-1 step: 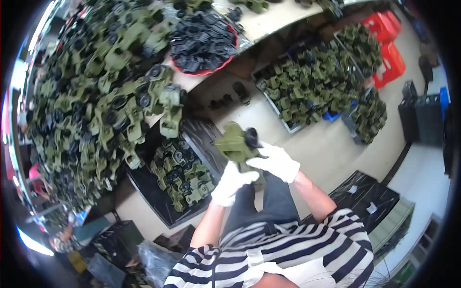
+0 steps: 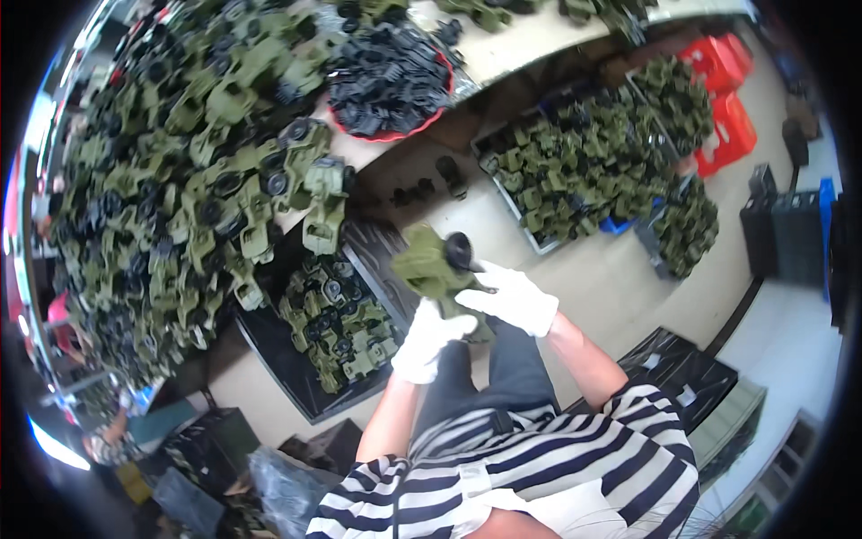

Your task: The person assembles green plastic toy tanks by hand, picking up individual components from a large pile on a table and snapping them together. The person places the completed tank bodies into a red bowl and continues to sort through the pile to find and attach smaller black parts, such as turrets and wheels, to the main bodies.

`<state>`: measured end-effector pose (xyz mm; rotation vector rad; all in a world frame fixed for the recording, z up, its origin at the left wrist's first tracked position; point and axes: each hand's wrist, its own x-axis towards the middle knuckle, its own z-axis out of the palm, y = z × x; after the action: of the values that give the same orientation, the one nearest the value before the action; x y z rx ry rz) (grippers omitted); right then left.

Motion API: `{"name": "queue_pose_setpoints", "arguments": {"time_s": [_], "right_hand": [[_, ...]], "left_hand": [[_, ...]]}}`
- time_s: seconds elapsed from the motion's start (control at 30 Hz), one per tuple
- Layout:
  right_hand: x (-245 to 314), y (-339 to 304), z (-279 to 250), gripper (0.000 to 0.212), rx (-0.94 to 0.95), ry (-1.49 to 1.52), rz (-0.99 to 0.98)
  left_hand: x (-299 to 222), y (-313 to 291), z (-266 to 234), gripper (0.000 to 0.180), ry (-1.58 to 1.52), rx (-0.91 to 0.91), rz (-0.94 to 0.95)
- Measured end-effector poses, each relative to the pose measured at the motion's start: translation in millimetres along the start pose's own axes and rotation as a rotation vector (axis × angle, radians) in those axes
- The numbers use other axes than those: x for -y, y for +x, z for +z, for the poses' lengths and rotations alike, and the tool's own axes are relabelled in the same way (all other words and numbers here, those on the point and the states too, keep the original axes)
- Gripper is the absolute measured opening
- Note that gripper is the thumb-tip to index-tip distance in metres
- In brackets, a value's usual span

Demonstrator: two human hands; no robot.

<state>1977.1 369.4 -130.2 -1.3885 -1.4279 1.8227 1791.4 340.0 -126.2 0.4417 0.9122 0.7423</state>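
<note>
In front of my lap I hold an olive-green toy truck [image 2: 422, 262] with a large black wheel [image 2: 458, 250] on its right side. My left hand [image 2: 431, 341], in a white glove, is closed on its lower left part. My right hand [image 2: 512, 298], also gloved in white, grips it from the right, just below the wheel. Its lower end is partly hidden by my fingers. Below and left of it, a dark tray [image 2: 316, 415] on the floor holds several similar green toy trucks [image 2: 337, 328].
A big heap of green toy vehicles [image 2: 193, 171] covers the table at left. On the table stands a red-rimmed basket [image 2: 400, 136] of black parts [image 2: 386, 76]. Further trays of green vehicles [image 2: 584, 153] lie at right, near red stools [image 2: 727, 130]. A black box [image 2: 678, 368] stands behind my right elbow.
The toy truck has shifted slightly left and tilted a little in my hands, its wheel turning more into view. Both hands keep their hold.
</note>
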Motion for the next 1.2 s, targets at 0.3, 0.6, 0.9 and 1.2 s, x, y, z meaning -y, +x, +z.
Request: {"name": "queue_pose_setpoints", "arguments": {"time_s": [0.3, 0.6, 0.9, 1.2], "right_hand": [[67.1, 121.7, -58.2, 0.047, 0.325, -0.259, -0.252], [86.1, 186.4, -106.9, 0.027, 0.076, 0.039, -0.197], [126.5, 217.9, -94.1, 0.03, 0.416, 0.746, -0.104], [151.8, 218.0, -23.5, 0.057, 0.182, 0.802, -0.316]], "left_hand": [[-32.9, 31.2, 5.0, 0.057, -0.603, -0.213, 0.35], [-82.1, 76.0, 46.9, 0.05, -0.669, -0.363, 0.534], [-118.4, 80.2, 24.0, 0.038, -0.758, -0.518, 0.622], [-163.6, 102.0, 2.3, 0.053, -0.92, -0.486, 0.913]]}}
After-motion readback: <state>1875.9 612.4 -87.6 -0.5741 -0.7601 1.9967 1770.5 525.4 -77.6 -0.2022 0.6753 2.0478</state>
